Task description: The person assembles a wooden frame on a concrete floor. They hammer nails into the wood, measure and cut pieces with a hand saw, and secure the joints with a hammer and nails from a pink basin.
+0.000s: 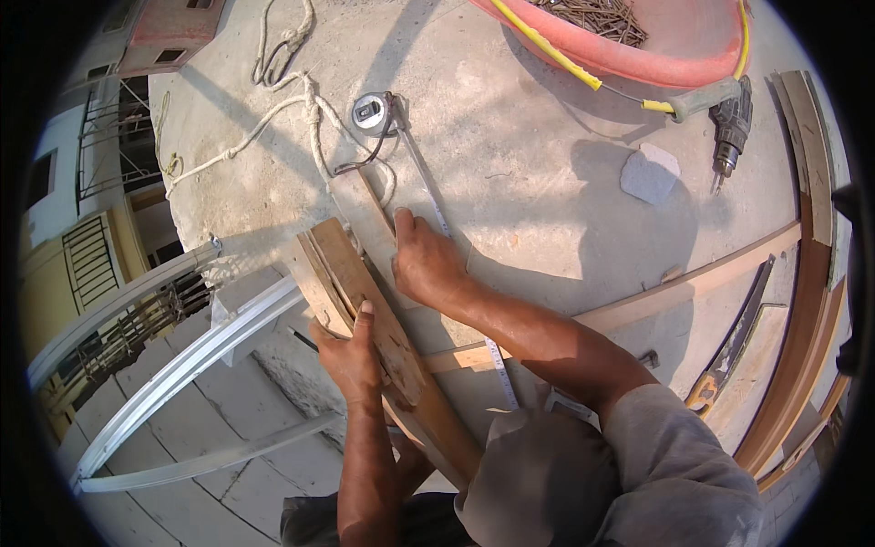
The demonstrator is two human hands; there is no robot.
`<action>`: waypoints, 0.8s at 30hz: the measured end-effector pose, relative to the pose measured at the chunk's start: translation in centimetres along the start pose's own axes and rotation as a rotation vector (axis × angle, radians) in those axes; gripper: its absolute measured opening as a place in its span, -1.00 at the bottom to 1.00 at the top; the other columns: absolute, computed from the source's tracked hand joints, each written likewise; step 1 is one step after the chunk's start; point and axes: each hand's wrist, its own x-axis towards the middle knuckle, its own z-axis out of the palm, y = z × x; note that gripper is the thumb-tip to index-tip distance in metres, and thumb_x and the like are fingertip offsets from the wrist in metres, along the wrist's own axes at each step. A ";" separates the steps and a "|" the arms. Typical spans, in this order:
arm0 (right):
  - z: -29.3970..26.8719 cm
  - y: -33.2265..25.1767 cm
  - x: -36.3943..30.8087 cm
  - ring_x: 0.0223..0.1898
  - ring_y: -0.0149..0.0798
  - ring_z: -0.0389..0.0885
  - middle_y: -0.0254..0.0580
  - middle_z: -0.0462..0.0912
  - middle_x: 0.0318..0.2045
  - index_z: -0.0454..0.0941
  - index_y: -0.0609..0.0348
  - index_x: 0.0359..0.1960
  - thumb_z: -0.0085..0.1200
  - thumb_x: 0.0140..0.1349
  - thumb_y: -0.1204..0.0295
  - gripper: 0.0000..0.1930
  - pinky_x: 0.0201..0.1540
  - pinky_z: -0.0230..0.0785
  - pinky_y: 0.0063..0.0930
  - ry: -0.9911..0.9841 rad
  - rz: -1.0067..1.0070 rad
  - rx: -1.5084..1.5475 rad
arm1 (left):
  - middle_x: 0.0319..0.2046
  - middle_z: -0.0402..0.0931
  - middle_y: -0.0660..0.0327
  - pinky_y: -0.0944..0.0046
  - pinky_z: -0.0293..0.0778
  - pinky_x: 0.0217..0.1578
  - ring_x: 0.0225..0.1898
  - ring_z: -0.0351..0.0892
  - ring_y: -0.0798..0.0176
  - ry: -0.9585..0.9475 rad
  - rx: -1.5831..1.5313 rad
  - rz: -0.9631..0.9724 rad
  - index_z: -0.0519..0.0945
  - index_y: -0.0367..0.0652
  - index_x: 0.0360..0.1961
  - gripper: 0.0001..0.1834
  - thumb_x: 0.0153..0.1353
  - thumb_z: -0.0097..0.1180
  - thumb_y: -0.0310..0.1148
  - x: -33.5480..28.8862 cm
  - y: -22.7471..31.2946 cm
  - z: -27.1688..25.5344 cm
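Note:
My left hand (351,357) is wrapped round the side of a stack of thick wooden planks (365,301), its thumb lying on top. The planks slant from the middle towards my body, ends pointing away. Just right of them, my right hand (427,264) is closed with curled fingers beside the edge of a lighter wooden board (358,198). Whether it holds that board or something small is hidden. A tape measure (371,113) lies beyond, its blade (425,178) pulled out towards me and passing beneath my right forearm.
White rope (313,105) lies beyond the planks. A red basin (674,59) of nails stands at the back right, near a drill (731,132) with a yellow cord. Right are a handsaw (729,351) and long timbers (807,237). Metal rails (187,374) cross the slab's left edge.

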 end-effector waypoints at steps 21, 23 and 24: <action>-15.3 3.0 -11.0 -0.54 -0.44 0.49 -0.32 0.57 -0.46 0.55 0.32 -0.16 0.06 0.06 0.51 -0.72 -0.51 0.38 -0.50 -0.052 0.205 0.920 | 0.24 0.42 -0.22 0.07 0.37 0.26 0.28 0.44 -0.15 -0.754 -0.559 0.398 0.23 -0.27 0.44 0.05 0.18 0.22 0.31 -8.0 7.0 2.9; -15.2 2.3 -10.8 -0.54 -0.44 0.49 -0.33 0.58 -0.45 0.55 0.32 -0.15 0.07 0.06 0.51 -0.71 -0.53 0.37 -0.53 -0.217 0.217 0.923 | 0.21 0.46 -0.21 0.08 0.41 0.21 0.26 0.49 -0.11 -0.799 -0.633 0.407 0.24 -0.24 0.45 0.03 0.20 0.18 0.33 -8.6 6.3 2.1; -15.0 2.0 -10.6 -0.54 -0.44 0.49 -0.33 0.58 -0.44 0.56 0.32 -0.15 0.06 0.05 0.52 -0.71 -0.54 0.36 -0.53 -0.280 0.247 0.861 | 0.23 0.45 -0.21 0.08 0.41 0.22 0.27 0.48 -0.10 -0.749 -0.642 0.360 0.23 -0.24 0.45 0.04 0.20 0.17 0.34 -8.4 5.9 1.8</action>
